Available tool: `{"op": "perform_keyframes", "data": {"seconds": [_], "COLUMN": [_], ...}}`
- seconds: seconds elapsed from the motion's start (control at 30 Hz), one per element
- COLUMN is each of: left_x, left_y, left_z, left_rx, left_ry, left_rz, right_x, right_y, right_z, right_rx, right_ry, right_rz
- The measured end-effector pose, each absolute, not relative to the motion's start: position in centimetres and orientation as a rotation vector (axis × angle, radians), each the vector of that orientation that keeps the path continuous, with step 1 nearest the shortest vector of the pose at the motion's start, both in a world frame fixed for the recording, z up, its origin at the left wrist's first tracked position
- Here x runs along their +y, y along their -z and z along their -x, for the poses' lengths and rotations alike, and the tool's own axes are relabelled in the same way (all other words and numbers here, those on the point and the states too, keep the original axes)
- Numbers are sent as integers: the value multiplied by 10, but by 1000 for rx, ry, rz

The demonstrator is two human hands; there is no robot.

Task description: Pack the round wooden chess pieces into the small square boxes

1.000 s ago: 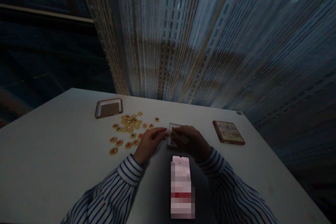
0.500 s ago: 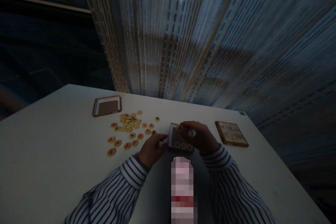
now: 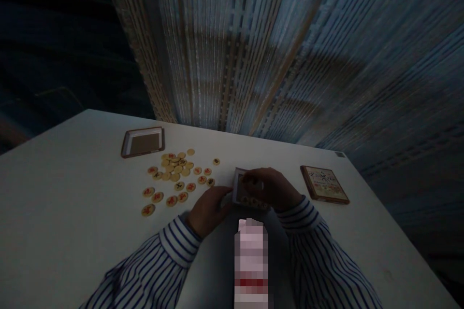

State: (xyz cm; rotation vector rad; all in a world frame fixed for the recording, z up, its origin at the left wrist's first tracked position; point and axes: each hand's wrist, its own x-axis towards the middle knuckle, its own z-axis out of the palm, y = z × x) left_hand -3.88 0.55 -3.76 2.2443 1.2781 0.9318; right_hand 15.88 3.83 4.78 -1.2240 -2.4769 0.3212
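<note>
A small open box (image 3: 237,186) lies in front of me, with several round pieces (image 3: 250,200) in a row along its near side. My left hand (image 3: 210,210) grips the box's left edge between thumb and fingers. Over the box's inside, my right hand (image 3: 270,186) is bent with its fingertips together; whatever they pinch is too dark and small to make out. Left of the box, a loose pile of round wooden pieces (image 3: 176,170) is spread out, some showing red or black characters.
An open tray (image 3: 145,143) lies at the back left of the white table (image 3: 65,193). A flat printed box lid (image 3: 324,184) is at the right. Beyond the table's back edge hangs a string curtain (image 3: 232,58). A pixelated patch covers the front middle.
My right hand has lowered its fingers further into the box, and the piece that showed at its fingertips is now out of sight. The view has shifted slightly.
</note>
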Motion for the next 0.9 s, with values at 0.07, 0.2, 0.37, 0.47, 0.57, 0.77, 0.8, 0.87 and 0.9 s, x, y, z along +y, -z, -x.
{"op": "perform_keyframes", "data": {"seconds": [0.07,0.2,0.37,0.47,0.57,0.77,0.8,0.87,0.9], "left_x": [6,6,5,5,5,5,5,5,5], "left_y": [39,41,40,39,39,37,37,38,38], "left_z": [39,39,39,38,38,38,38,38,38], "left_rx": [1276,1272,1256,1262,1267,1266,1267,1273,1274], "left_ry": [-919,-903,-910,-903,-889,-859,-854,-851,-852], "left_rz": [-2250,-2268,-2271,-2270,-2267,-2274,-2273,-2267,-2265], "right_x": [40,46,49,49,50,52,52,51,51], "right_y": [-48,-51,-53,-52,-50,-44,-42,-40,-39], "right_z": [-161,-163,-162,-163,-166,-163,-161,-158,-157], "right_rx": [-2465,-2452,-2494,-2525,-2527,-2554,-2572,-2619,-2646], "right_ry": [-361,-391,-376,-393,-428,-487,-491,-499,-503], "right_rz": [1223,1241,1248,1238,1253,1274,1283,1297,1303]}}
